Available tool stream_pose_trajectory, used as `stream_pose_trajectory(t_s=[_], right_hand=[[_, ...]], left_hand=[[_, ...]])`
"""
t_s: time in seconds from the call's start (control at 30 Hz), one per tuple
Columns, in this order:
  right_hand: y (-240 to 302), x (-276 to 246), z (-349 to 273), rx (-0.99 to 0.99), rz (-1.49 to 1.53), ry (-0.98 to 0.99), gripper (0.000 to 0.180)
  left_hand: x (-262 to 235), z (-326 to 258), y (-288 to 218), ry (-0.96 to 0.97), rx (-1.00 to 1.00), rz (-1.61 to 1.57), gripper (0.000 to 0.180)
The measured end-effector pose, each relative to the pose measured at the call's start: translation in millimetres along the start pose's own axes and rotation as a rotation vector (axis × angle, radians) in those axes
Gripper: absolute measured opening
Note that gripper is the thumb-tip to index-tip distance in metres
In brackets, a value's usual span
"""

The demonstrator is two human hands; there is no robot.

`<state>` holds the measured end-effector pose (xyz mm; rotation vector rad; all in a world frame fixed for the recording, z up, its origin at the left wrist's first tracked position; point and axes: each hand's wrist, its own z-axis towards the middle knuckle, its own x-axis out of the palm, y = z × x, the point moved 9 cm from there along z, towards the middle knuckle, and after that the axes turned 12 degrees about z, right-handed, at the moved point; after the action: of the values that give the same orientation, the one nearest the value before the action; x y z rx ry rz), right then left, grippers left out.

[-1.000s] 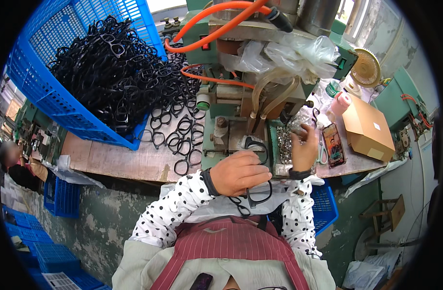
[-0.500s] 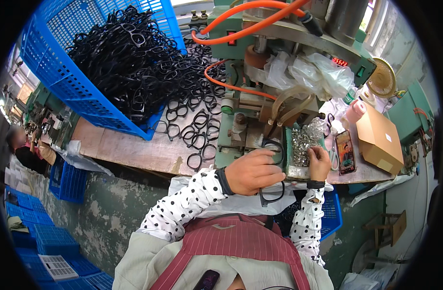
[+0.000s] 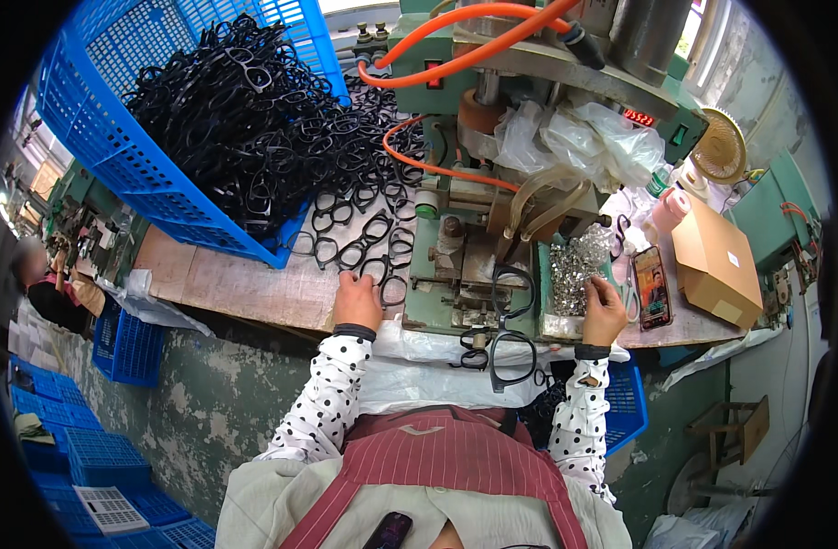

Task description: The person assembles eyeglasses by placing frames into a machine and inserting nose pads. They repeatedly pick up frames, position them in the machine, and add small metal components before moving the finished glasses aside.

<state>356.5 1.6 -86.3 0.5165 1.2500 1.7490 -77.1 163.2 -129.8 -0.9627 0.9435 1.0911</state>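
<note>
My left hand (image 3: 358,303) is at the front edge of the table, its fingers closed over a black eyeglass frame at the near end of a spread of loose frames (image 3: 353,252). The hand covers most of that frame. One black eyeglass frame (image 3: 513,359) sits upright at the front of the green press (image 3: 465,265), one rim above the other, with neither hand on it. My right hand (image 3: 605,313) is at a tray (image 3: 565,327) of small shiny metal parts (image 3: 573,274). Its thumb and fingers are pinched together; what is between them is too small to make out.
A blue crate (image 3: 135,174) lies tipped at the left, black frames spilling from it. Orange hoses (image 3: 465,16) and plastic bags (image 3: 579,133) hang about the press. At the right are a phone (image 3: 653,288), a cardboard box (image 3: 716,261) and a fan (image 3: 719,146). Another person (image 3: 48,288) sits far left.
My left hand has moved left from the eyeglass frame at the press to the loose frames on the table. My right hand stays pinched by the metal parts.
</note>
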Motion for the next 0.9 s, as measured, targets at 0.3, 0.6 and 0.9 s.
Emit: stream_pose_trajectory(t_s=[0.3, 0.6, 0.9], right_hand=[[12, 13, 2, -0.034, -0.002, 0.068, 0.012], [121, 59, -15, -0.014, 0.405, 0.288, 0.015], [133, 89, -32, 0.048, 0.46, 0.358, 0.027]], left_hand=[[-8, 3, 10, 0.097, -0.022, 0.147, 0.022], [-102, 14, -44, -0.278, 0.134, -0.385, 0.014], [-184, -21, -119, -0.499, 0.581, -0.631, 0.024]])
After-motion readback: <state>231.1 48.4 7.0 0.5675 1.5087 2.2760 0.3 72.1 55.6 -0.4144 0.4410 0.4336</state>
